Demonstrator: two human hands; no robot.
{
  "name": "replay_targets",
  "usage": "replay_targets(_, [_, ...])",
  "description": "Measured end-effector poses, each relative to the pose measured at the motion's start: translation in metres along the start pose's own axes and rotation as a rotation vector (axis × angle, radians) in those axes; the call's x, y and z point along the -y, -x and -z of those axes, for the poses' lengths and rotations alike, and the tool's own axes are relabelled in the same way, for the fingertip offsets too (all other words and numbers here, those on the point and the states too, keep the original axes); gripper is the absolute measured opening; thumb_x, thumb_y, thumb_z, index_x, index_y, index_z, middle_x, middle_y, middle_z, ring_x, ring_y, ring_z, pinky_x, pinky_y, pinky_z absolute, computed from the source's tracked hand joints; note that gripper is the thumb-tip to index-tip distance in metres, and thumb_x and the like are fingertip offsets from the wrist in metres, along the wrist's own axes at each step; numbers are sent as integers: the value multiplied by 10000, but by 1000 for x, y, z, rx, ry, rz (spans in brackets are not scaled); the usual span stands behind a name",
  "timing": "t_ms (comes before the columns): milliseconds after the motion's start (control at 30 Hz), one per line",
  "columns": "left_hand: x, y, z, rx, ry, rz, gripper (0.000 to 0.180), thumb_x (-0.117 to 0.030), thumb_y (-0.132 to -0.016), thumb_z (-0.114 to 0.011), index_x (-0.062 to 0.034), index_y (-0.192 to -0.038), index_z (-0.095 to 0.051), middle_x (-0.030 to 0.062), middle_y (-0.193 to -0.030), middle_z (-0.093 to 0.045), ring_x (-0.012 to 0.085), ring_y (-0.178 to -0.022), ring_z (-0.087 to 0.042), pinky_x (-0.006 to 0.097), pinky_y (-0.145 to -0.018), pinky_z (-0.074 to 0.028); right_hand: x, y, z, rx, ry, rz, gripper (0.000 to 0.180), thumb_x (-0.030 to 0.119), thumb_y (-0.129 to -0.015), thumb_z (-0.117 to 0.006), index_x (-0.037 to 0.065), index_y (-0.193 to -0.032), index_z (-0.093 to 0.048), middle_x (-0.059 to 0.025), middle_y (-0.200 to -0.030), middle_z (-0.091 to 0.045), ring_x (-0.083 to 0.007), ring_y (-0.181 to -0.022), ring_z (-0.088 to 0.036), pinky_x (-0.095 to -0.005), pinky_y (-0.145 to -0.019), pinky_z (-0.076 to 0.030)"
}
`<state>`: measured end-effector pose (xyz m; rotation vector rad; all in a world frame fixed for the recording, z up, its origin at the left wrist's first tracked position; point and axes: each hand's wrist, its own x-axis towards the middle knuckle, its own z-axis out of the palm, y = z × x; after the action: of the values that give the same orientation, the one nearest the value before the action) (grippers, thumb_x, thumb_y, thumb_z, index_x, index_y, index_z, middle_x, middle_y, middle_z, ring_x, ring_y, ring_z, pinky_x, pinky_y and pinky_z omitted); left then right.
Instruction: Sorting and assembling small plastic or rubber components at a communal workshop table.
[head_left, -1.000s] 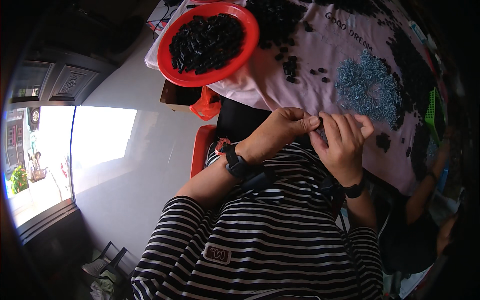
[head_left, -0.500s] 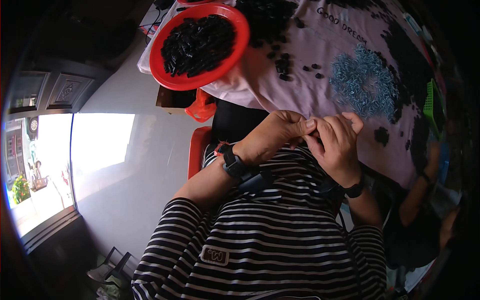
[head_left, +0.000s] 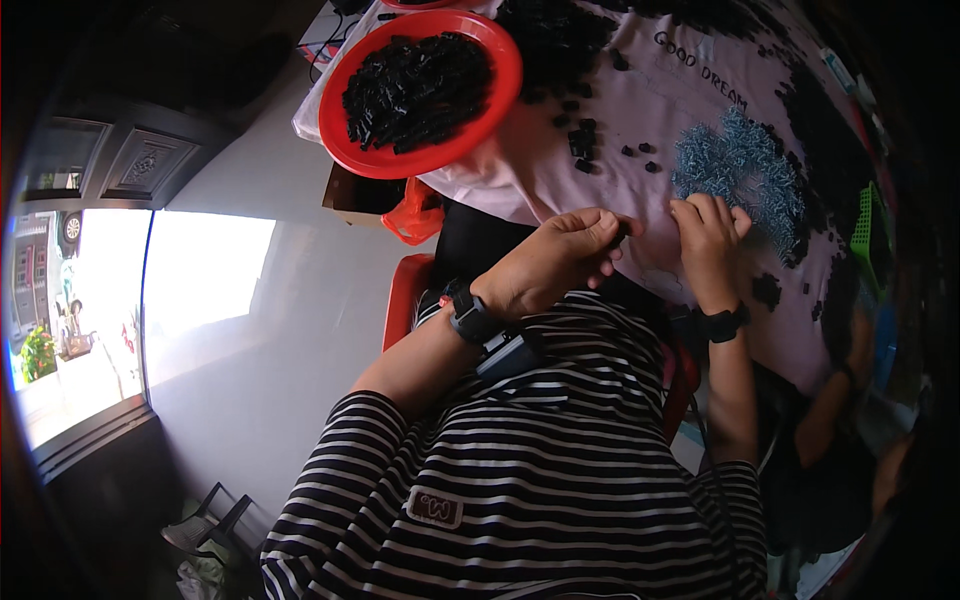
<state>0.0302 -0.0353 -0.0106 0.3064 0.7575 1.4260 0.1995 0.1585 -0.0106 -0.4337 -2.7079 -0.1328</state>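
1. the left hand (head_left: 555, 250) reaches in over the person's lap, thumb and fingers closed on a small black piece (head_left: 626, 231), mostly hidden by the fingertips.
2. the right hand (head_left: 710, 240), apart from the left, has its fingers curled beside a pile of blue-grey screws (head_left: 772, 195); whether they grip anything, i cannot tell.
3. on the pink cloth (head_left: 650, 105), beyond the hands, a red plate (head_left: 508, 70) holds heaped black parts (head_left: 415, 95).
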Motion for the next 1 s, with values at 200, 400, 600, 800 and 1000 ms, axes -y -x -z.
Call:
replay_targets(200, [-4,5,-2,-44,91,48,524,-524,-1059,-441,-35,-1090,-628,-6,-800,-525,113,-689,-534,239,-566,-409,-1,1,-3,-116,-10,-40,121,106,-912,-687,127,-1030,-666,1,-957,-663,-186,-901,-624,-391,-916,-339])
replay_targets(400, [-4,8,3,-18,78,13,510,-525,-1065,-436,-42,-1033,-597,-5,-716,-431,105,-601,-424,237,-506,-326,2,1,-1,-97,1,-48,125,71,-929,-655,93,-1050,-636,-30,-962,-686,-200,-920,-652,-389,-946,-357])
replay_targets(600, [-51,25,2,-337,-396,-277,363,-350,-1082,-501,-6,-1152,-594,13,-845,-540,61,-651,-500,218,-544,-394,0,6,3,-132,-36,-47,118,78,-912,-679,84,-1021,-632,-24,-940,-680,-202,-898,-642,-393,-953,-354])
replay_targets(800, [-112,27,34,-982,-1384,-835,266,-196,-955,-594,-7,-1120,-681,190,-1170,-672,339,-1045,-640,434,-953,-474,-1,13,5,-94,-36,-73,123,60,-919,-658,72,-1037,-626,-55,-954,-678,-226,-932,-654,-409,-974,-374])
replay_targets(1000, [-104,-7,51,-1233,-1794,-1045,444,-143,-887,-662,-70,-1323,-620,161,-1324,-594,405,-1223,-500,492,-1026,-412,-1,13,6,-138,-39,-47,125,69,-914,-673,72,-1031,-629,-49,-951,-674,-230,-903,-640,-415,-960,-370])
